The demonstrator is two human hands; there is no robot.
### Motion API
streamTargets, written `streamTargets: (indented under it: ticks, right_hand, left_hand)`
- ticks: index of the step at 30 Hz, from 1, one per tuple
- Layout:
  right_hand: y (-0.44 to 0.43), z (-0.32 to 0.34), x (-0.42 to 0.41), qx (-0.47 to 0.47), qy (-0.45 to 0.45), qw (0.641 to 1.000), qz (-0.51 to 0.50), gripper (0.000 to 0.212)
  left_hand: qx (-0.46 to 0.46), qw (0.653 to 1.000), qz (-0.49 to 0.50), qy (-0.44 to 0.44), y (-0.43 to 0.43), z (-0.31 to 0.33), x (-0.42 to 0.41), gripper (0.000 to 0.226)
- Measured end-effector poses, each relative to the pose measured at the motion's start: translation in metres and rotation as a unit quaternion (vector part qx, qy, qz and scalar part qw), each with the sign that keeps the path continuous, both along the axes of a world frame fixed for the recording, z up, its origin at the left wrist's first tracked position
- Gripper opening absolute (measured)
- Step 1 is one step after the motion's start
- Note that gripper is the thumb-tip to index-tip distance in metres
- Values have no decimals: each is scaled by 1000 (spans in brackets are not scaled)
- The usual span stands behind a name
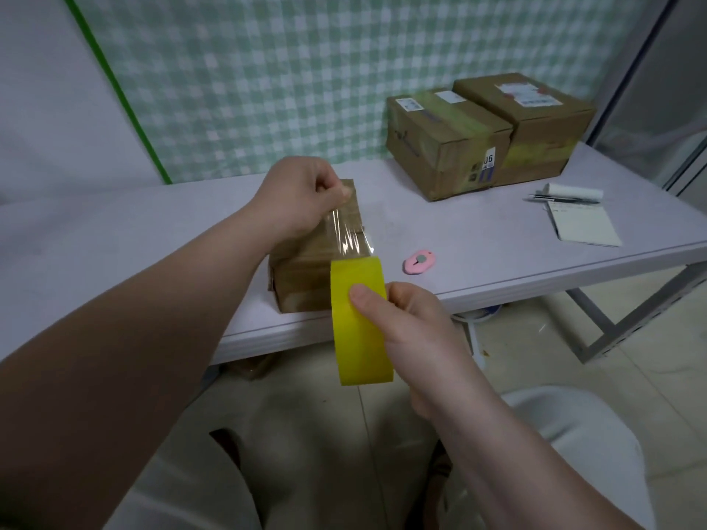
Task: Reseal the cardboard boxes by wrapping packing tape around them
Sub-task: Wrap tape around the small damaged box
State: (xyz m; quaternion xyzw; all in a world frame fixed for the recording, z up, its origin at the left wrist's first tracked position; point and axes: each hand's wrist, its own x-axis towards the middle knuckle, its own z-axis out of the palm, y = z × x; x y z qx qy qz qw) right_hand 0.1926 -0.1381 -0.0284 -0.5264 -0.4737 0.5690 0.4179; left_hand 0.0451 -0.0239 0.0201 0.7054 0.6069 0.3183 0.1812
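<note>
Right hand (405,323) clamps yellow tape roll (359,323), thumb on outer face. Left hand (302,200) pinches free tape end (346,231), strip stretched between hands. Small cardboard box (302,277) on table (497,262) directly under strip, beneath left hand.

Tape likely thin, sticky, crease-prone: keep taut. Box likely light; may slide.

Two taped boxes (486,139) far beyond right hand; one label reads "06", rest illegible.

Pale table (497,269): three boxes (306,269) (two taped), pink cutter (419,260), notepad (583,225), pen (562,199).
</note>
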Motion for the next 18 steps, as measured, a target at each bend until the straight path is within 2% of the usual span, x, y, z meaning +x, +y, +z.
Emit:
streamTargets:
  ticks: [3, 6, 12, 18]
  right_hand:
    - [7, 0, -1, -25, 10, 1000, -5, 47]
    - [9, -7, -2, -52, -3, 998, -33, 58]
    - [6, -22, -14, -28, -69, 996, -56, 88]
    - [5, -35, -21, -60, -31, 996, -60, 84]
  left_hand:
    - [-2, 1000, 13, 10, 6, -14, -2, 17]
    - [15, 998, 42, -48, 15, -11, -7, 18]
    - [-35, 999, -14, -38, 29, -9, -11, 16]
    - [-58, 998, -26, 8, 39, -23, -7, 17]
